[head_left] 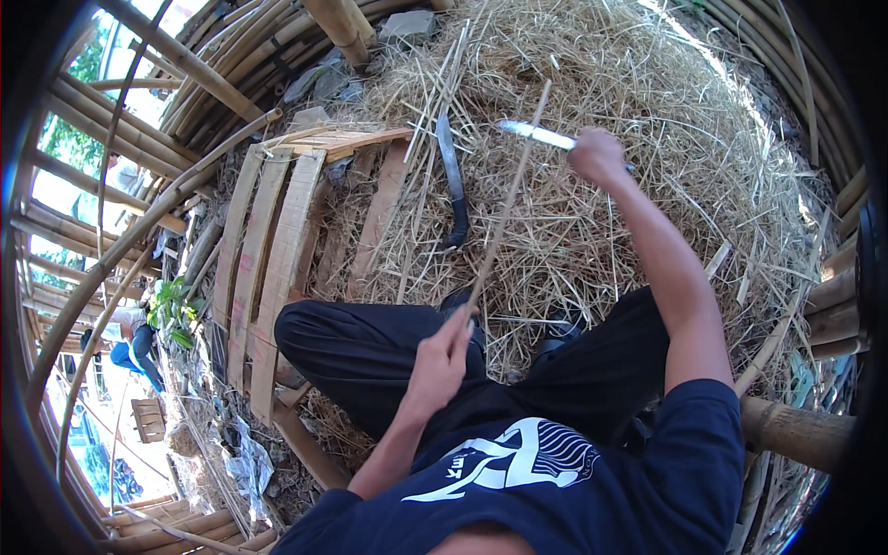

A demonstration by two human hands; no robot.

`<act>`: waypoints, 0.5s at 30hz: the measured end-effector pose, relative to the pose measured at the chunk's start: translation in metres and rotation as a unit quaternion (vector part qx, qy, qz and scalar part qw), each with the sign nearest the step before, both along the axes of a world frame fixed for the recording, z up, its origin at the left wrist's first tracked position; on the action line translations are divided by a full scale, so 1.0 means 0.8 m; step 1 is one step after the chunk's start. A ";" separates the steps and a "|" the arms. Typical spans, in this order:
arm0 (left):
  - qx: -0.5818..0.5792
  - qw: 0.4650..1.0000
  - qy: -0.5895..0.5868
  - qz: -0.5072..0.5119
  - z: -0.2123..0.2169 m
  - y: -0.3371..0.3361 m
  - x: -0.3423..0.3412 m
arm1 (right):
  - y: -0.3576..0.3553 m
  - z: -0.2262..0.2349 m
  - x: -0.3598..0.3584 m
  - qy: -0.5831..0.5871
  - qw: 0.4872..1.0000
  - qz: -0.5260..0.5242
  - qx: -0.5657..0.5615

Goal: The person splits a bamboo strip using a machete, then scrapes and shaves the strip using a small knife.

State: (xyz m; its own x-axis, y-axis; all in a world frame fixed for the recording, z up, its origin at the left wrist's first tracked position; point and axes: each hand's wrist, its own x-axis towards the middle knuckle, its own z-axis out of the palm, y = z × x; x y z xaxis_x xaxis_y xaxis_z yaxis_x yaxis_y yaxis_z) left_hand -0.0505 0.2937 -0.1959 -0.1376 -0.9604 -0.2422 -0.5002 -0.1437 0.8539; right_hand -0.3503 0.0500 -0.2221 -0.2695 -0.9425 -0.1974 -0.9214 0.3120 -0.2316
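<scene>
My left hand (438,368), low in the middle above my lap, is closed round the lower end of a long thin bamboo strip (504,217). The strip slants up and away from me to the right. Farther off at the right, my right hand (599,157) grips a knife (553,138) by its handle, its bright blade pointing left. Near its far end the strip crosses the blade; whether they touch I cannot tell. A curved machete (450,171) with a dark handle lies on the straw left of the strip.
Shavings and straw (684,111) cover the ground ahead. A wooden pallet (277,250) stands at my left beside my bent knee. Bamboo poles (176,199) form a frame on the left, and a thick bamboo pole (795,432) lies at my right. Outside at far left is another person (137,350).
</scene>
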 end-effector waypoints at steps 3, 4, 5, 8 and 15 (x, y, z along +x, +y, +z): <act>0.060 0.997 0.048 -0.030 -0.014 0.046 0.022 | 0.006 0.009 -0.055 0.055 0.997 -0.055 -0.007; 0.108 0.989 0.101 -0.020 -0.013 0.055 0.025 | 0.003 0.002 -0.060 0.067 0.996 -0.054 -0.002; 0.153 0.976 0.154 -0.009 -0.009 0.062 0.028 | -0.002 -0.006 -0.064 0.078 0.996 -0.054 0.001; 0.211 0.963 0.169 0.007 0.018 0.085 0.048 | -0.024 -0.037 -0.082 -0.047 0.972 -0.226 -0.033; 0.247 0.944 0.208 0.066 -0.002 0.076 0.085 | -0.019 -0.049 -0.198 -0.049 0.979 -0.161 -0.113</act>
State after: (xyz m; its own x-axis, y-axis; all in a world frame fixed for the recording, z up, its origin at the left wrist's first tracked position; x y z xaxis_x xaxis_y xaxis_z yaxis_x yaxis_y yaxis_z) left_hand 0.0176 0.3541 -0.1971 -0.2066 -0.7597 -0.6166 -0.0873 -0.6133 0.7850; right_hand -0.5086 0.0346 -0.2613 -0.5495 -0.8349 -0.0325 -0.7544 0.5125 -0.4101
